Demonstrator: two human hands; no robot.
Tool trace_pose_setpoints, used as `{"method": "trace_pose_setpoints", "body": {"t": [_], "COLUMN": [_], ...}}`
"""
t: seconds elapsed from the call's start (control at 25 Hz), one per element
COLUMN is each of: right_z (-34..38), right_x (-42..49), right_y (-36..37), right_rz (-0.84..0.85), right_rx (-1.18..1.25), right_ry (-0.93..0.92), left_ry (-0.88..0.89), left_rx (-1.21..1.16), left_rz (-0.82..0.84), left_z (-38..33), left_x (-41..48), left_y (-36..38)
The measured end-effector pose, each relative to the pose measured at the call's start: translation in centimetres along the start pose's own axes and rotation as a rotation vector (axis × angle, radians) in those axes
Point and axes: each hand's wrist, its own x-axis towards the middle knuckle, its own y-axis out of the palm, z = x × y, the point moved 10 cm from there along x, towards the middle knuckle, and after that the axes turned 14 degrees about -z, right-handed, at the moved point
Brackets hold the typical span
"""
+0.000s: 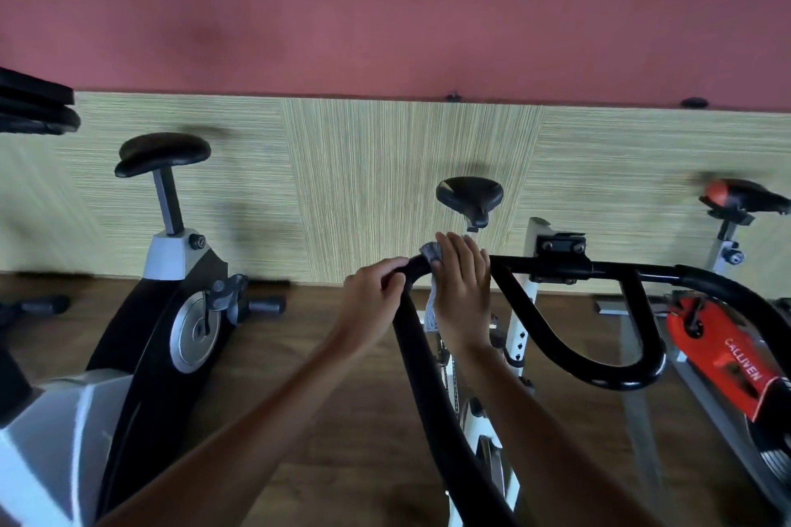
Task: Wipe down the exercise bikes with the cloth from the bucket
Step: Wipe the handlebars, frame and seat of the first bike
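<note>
- Cloth (430, 252) mostly hidden under the right hand (462, 287); a grey corner shows at the hand's 11 o'clock, and a strip hangs at 8 o'clock.
- Right hand flat, fingers straight, pressing the cloth onto the bend of the black handlebar (428, 377).
- Left hand (376, 291) at 9 o'clock of it, fingers curled round the same bar.
- Grey bike (162, 312) at 9 o'clock and red bike (727, 355) at 3 o'clock, both cut off at the frame edge.
- Wooden floor (321, 377); striped pale panel (385, 184) under a dull red wall (385, 13).

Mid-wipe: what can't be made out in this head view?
Grey cloth: head view, mostly hidden under the right hand; only an edge and a hanging strip show.
Black padded handlebar: head view, near end cut off by bottom edge.
Orange-and-black saddle: head view, motion-blurred.
</note>
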Motion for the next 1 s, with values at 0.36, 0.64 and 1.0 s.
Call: {"method": "trace_pose_setpoints", "body": {"t": [0.36, 0.64, 1.0], "right_z": [0.9, 0.9, 2.6], "right_x": [0.0, -2.4, -10.2], "right_y": [-6.2, -17.8, -26.3], "right_rz": [0.175, 0.032, -0.212], "right_rx": [0.366, 0.219, 0.284], "right_ry": [0.5, 0.703, 0.911], "left_ry": [0.027, 0.392, 0.41], "left_rx": [-0.052, -0.199, -0.557], "left_rz": [0.18, 0.272, 0.615], "left_z": [1.7, -3.1, -10.7], "left_x": [0.1, -5.6, -16.5], "left_y": [1.3, -0.3, -3.2]}}
